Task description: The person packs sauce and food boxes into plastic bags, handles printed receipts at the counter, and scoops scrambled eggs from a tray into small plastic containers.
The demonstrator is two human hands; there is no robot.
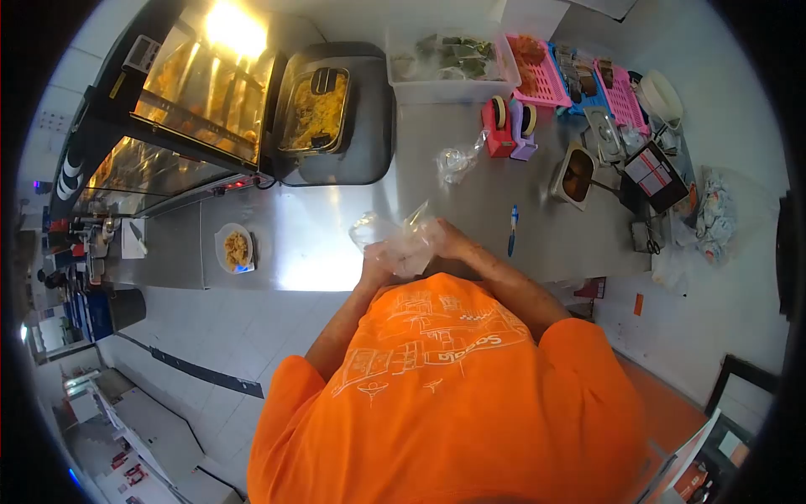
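A clear plastic bag (409, 245) is held in front of my body, over the front edge of the steel counter (323, 220). My left hand (378, 259) grips it from the left, fingers closed and partly hidden behind the plastic. On the other side my right hand (449, 241) has its fingers closed on the bag too. Whether anything is inside cannot be made out. Beyond the hands lies a crumpled piece of clear plastic (456, 163), close to a red tape dispenser (498, 134) and a purple tape dispenser (525, 139).
A lit food warmer (197, 101) stands at the left, beside a tray of yellow food (317, 113). Nearer is a white bowl of food (233, 249). To the right are a blue pen (513, 231), a metal container of sauce (574, 178) and pink baskets (546, 80).
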